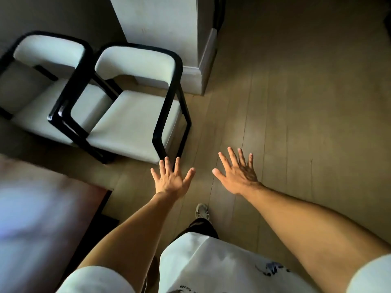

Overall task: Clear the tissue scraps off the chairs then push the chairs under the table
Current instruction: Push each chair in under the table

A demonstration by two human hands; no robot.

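Two black-framed chairs with pale cushions stand side by side at the upper left: the near chair (131, 121) and the far chair (42, 98). Their seats look bare; I see no tissue scraps on them. My left hand (170, 178) is spread flat, fingers straight, just in front of the near chair's front right leg, holding nothing. My right hand (238, 174) is also spread and empty, over the wooden floor to the right. A reddish-brown table (63, 191) fills the lower left, its top blurred by glare.
A pale square pillar (169, 39) with a skirting board stands right behind the near chair. Open wooden floor (306, 123) stretches to the right. My shoe (202, 211) and white shirt show at the bottom.
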